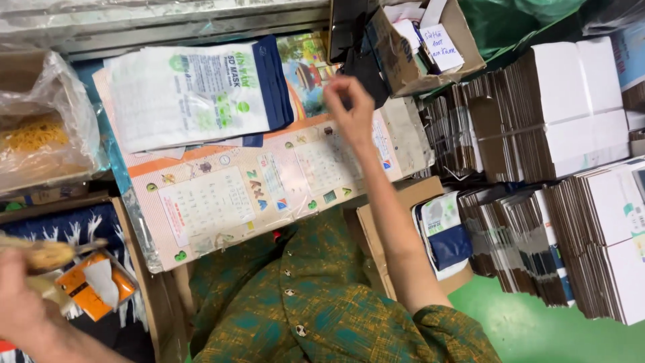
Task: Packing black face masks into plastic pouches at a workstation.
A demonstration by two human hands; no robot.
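The right hand (349,107) hovers over the calendar sheet (269,195) with fingertips pinched together, holding nothing visible. Left of the calendar sheet, the left hand (23,306) clutches a bundle of rubber bands (47,254) above an orange box (94,286).

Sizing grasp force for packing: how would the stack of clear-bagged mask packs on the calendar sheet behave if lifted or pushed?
The mask packs look thin and flat, so probably light and floppy, sagging if lifted by one edge. Their glossy plastic film suggests they would slip over one another; a push likely fans the stack across the calendar sheet rather than moving it whole. Not fragile, apparently.
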